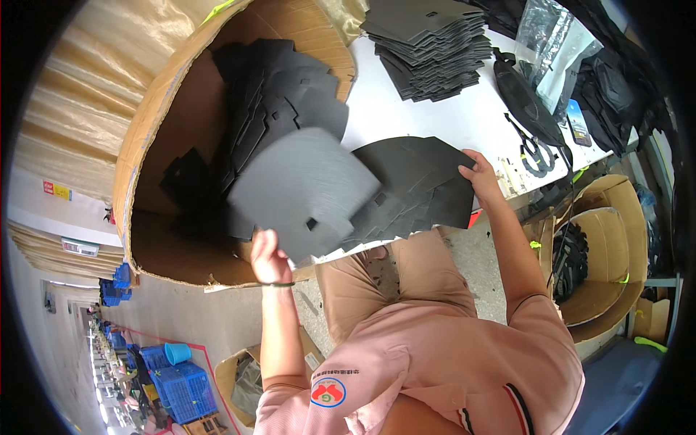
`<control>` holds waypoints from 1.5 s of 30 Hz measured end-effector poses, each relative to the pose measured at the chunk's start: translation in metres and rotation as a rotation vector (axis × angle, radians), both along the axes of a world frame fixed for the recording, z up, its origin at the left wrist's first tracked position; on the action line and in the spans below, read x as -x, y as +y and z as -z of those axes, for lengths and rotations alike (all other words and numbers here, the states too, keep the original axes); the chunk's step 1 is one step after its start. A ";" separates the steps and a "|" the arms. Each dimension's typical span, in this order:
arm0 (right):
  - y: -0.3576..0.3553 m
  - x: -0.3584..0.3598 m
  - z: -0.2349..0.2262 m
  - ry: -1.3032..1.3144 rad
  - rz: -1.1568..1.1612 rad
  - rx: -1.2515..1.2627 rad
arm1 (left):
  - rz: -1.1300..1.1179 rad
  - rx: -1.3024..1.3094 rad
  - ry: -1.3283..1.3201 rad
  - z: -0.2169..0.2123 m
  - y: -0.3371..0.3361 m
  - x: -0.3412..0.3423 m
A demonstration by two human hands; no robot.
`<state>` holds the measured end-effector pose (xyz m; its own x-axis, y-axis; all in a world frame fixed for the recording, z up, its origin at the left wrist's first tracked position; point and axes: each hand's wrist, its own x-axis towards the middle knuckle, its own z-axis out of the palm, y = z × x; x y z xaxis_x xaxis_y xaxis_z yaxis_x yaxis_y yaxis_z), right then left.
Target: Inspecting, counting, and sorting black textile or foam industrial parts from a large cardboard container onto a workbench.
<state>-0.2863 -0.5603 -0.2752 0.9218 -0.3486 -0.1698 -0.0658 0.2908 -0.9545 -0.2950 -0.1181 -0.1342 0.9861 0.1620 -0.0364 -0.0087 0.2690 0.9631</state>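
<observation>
My left hand [270,259] is closed on the lower left edge of a dark grey sheet panel [293,185], rounded at one side with a small square hole. The panel is tilted and slightly blurred, between the carton and the table. My right hand [481,177] pinches the right corner of a black sheet panel [428,163]. That panel lies among several overlapping black panels on the front of the white table [377,119]. In the large carton [148,130] at the left is a loose heap of similar black panels [272,94].
A tall stack of black panels [428,47] stands at the table's back. Scissors [534,148], a phone [578,122], a black pouch [523,98] and a clear plastic bag [554,54] lie to the right. Another carton [616,254] with black pieces stands at the right.
</observation>
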 end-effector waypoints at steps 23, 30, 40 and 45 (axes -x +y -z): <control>0.105 -0.038 -0.006 0.015 0.026 0.371 | 0.022 -0.285 0.307 0.097 -0.069 -0.051; 0.083 -0.019 -0.043 -0.068 -0.426 0.010 | 0.197 0.112 0.539 0.101 -0.027 -0.071; 0.045 -0.012 -0.034 -0.147 -0.151 0.173 | 0.276 -0.077 0.613 0.099 -0.040 -0.083; -0.046 0.009 -0.065 -0.068 0.128 0.616 | 0.248 -0.059 0.578 0.100 -0.029 -0.084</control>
<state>-0.2955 -0.6066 -0.2102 0.8680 -0.4720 0.1543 -0.0003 -0.3113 -0.9503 -0.2113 -0.1476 -0.2342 0.8183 -0.0507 -0.5726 0.5734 0.1430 0.8067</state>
